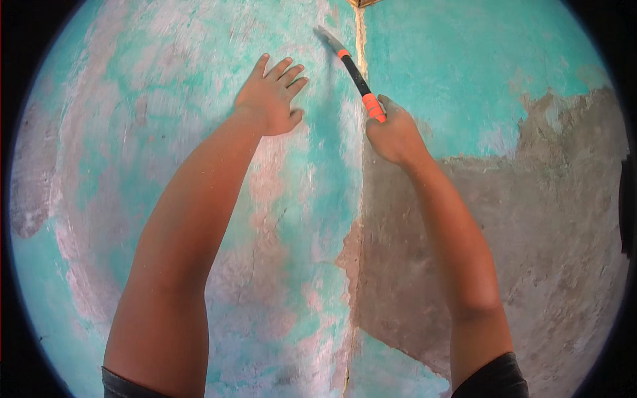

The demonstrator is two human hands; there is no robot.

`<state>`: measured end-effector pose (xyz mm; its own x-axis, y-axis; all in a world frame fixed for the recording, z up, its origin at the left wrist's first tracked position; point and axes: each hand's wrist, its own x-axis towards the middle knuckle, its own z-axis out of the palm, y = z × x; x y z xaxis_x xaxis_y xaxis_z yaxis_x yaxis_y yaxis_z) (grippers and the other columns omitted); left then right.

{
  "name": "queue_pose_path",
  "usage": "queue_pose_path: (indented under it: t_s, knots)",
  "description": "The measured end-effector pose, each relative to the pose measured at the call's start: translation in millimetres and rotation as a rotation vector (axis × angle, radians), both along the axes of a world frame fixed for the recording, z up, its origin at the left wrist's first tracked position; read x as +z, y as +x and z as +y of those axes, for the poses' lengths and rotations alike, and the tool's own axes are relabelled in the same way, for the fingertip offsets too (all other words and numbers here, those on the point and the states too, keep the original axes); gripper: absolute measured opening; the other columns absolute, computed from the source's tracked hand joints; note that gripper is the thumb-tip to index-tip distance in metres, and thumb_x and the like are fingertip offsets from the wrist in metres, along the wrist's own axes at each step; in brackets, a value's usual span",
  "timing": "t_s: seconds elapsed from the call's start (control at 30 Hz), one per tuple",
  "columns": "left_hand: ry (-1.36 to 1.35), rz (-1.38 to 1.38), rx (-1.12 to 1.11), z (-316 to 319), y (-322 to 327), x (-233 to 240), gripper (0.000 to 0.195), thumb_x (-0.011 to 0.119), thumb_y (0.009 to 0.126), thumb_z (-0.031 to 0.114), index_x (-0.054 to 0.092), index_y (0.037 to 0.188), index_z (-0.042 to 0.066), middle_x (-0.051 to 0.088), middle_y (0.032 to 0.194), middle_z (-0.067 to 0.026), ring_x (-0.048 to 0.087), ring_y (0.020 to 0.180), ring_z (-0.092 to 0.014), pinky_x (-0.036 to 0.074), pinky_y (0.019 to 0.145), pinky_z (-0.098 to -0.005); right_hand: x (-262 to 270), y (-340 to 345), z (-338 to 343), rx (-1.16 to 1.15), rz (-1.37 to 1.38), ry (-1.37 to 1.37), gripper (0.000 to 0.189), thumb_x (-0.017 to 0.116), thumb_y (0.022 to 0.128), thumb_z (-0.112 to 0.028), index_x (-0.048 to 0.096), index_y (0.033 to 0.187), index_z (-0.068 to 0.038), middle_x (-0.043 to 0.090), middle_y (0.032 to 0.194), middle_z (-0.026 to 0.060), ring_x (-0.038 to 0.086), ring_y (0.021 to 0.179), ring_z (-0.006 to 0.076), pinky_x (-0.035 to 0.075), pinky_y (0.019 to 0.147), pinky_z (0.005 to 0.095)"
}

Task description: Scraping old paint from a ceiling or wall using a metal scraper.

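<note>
A wall with worn turquoise paint [199,164] fills the view before me. My left hand [273,99] lies on it with fingers spread, holding nothing. My right hand [395,130] grips the orange and black handle of a hand tool [359,79], likely a scraper or hammer; its exact kind is unclear. The tool's grey metal head [329,37] points up and left, close to the wall, above and right of my left hand. Whether the head touches the wall cannot be told. My right palm hides the handle's lower end.
A rough vertical corner seam [362,45] runs down beside the tool. Right of it, bare grey-brown plaster [547,224] shows below a ragged paint edge. Brownish material [366,2] meets the seam at the top. A dark object [628,206] stands at the far right rim.
</note>
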<state>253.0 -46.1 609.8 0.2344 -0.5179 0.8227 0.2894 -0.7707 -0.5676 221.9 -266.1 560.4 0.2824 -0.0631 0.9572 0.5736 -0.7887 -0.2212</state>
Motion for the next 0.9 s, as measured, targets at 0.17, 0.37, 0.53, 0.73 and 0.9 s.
queue_pose_path:
  t_s: [0.17, 0.37, 0.53, 0.73, 0.9]
  knots:
    - [0.076, 0.048, -0.161, 21, -4, -19, 0.053, 0.046, 0.082, 0.038, 0.041, 0.129, 0.014, 0.029, 0.141, -0.0026, 0.019, 0.133, -0.02, 0.009, 0.109, -0.0465, -38, -7, 7, 0.338, 0.128, 0.159, 0.046, 0.048, 0.073, -0.009, 0.042, 0.116, 0.005, 0.056, 0.086, 0.0194, 0.059, 0.071, 0.0286, 0.048, 0.06, 0.0368]
    - [0.124, 0.143, -0.322, 37, -22, -24, 0.048, 0.055, 0.077, 0.03, 0.05, 0.121, 0.012, 0.038, 0.135, -0.0046, 0.024, 0.131, -0.021, 0.012, 0.109, -0.0456, -17, -11, 11, 0.607, 0.304, 0.317, 0.035, 0.051, 0.077, -0.009, 0.046, 0.111, -0.001, 0.05, 0.073, 0.0075, 0.051, 0.056, 0.0127, 0.042, 0.046, 0.0271]
    - [0.102, 0.117, -0.339, 28, -41, -27, 0.059, 0.059, 0.073, 0.031, 0.043, 0.125, 0.01, 0.044, 0.129, -0.0113, 0.036, 0.124, -0.027, 0.021, 0.106, -0.0447, -1, -42, 28, 0.74, 0.383, 0.184, 0.031, 0.055, 0.078, -0.017, 0.049, 0.105, -0.002, 0.05, 0.084, 0.005, 0.051, 0.072, 0.0116, 0.043, 0.057, 0.0265]
    - [-0.22, 0.361, -0.671, -3, -61, -24, 0.074, 0.065, 0.069, 0.027, 0.027, 0.131, 0.01, 0.056, 0.106, -0.0213, 0.057, 0.094, -0.035, 0.046, 0.082, -0.0406, 31, -69, 58, 0.723, 0.405, 0.155, 0.024, 0.049, 0.082, -0.024, 0.052, 0.098, -0.007, 0.052, 0.091, 0.0025, 0.05, 0.076, 0.0119, 0.043, 0.067, 0.029]
    - [-0.119, 0.248, -0.976, -5, -68, -12, 0.062, 0.068, 0.071, 0.024, 0.039, 0.124, 0.016, 0.06, 0.102, -0.0121, 0.057, 0.091, -0.034, 0.047, 0.077, -0.0396, 37, -74, 72, 0.751, 0.368, 0.106, 0.027, 0.044, 0.084, -0.031, 0.053, 0.092, -0.007, 0.053, 0.088, 0.0027, 0.049, 0.078, 0.0119, 0.043, 0.068, 0.0299]
